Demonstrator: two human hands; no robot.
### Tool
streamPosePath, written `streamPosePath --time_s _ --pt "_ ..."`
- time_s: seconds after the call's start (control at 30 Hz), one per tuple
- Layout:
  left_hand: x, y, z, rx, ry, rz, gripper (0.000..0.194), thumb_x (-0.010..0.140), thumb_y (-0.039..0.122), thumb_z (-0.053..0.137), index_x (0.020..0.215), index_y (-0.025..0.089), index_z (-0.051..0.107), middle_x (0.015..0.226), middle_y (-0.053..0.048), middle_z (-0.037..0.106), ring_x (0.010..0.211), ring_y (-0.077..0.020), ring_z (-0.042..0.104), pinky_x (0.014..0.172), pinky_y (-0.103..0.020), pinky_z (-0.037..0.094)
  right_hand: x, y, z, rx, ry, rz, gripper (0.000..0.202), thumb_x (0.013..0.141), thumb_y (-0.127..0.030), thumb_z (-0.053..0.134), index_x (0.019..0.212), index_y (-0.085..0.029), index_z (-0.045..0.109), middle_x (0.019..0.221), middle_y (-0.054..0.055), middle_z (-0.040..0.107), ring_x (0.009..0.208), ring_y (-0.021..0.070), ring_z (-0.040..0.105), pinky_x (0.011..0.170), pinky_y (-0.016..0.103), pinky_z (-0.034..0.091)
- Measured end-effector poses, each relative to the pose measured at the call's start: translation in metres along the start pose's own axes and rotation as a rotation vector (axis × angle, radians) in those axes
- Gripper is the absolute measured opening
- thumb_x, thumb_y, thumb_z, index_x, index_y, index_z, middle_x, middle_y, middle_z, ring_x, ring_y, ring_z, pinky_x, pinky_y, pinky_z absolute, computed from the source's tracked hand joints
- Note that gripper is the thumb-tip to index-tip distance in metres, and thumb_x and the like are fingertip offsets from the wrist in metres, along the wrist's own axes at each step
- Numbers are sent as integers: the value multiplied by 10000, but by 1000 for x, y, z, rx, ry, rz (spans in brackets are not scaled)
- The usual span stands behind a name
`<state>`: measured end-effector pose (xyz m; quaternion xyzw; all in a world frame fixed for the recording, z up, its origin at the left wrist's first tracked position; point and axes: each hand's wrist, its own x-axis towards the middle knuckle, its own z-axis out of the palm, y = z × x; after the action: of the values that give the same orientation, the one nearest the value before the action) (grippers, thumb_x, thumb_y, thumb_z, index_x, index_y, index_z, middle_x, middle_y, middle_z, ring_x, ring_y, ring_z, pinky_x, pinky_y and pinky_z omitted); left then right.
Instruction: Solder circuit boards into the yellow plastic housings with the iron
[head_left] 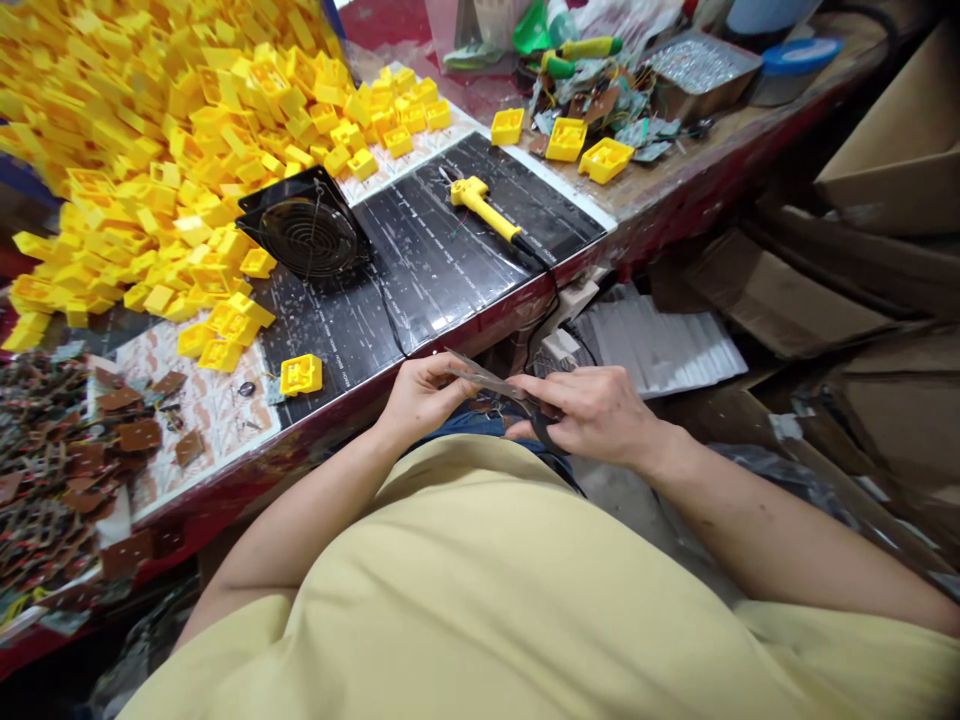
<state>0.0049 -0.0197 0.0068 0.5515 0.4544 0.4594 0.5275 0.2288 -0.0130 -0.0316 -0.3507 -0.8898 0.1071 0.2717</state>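
Note:
In front of my lap, below the table edge, my right hand [600,408] is closed round the dark handles of a pair of scissors [501,385]. The blades point left, towards my left hand [426,398]. That hand is closed in a pinch right at the blades; what lies between its fingertips is too small to name. A single yellow plastic casing [301,375] sits on the black table covering, left of my left hand. Further back on the same covering lies a yellow-handled soldering iron [487,208] with a black cord.
A black fan [307,228] stands before a large heap of yellow casings [165,130]. Brown circuit boards and wires [52,480] pile up at left. Cutters [577,52], a metal tin [701,65] and scraps are at the back. Cardboard boxes [795,290] fill the right side.

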Motion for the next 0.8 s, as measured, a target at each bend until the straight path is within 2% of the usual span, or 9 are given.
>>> streamPosePath --time_s 0.17,0.3,0.5,0.8 --pt "-1 -1 4 -26 16 -55 370 650 491 868 647 153 719 637 -14 692 555 -103 613 544 -212 528 0 1 3 85 21 -3 452 916 -617 568 1132 -239 690 871 -4 754 720 118 693 630 213 456" --pt "0 -6 4 -109 30 -53 370 692 483 848 694 145 697 642 -1 683 552 -78 594 566 -190 520 4 -4 2 111 70 55 575 873 -670 593 1238 -226 623 1012 28 743 811 131 698 679 211 487" --pt "0 -16 4 -230 21 32 320 724 401 854 763 151 658 653 16 663 555 -65 601 553 -161 496 6 -17 4 11 85 99 592 844 -661 640 1253 -233 633 860 18 710 720 139 656 610 245 419" --pt "-1 -18 3 -239 34 0 390 704 451 858 698 150 609 647 7 661 554 -77 598 562 -183 502 7 -21 11 -46 96 103 562 862 -635 635 1264 -242 639 822 15 688 717 134 642 615 257 398"
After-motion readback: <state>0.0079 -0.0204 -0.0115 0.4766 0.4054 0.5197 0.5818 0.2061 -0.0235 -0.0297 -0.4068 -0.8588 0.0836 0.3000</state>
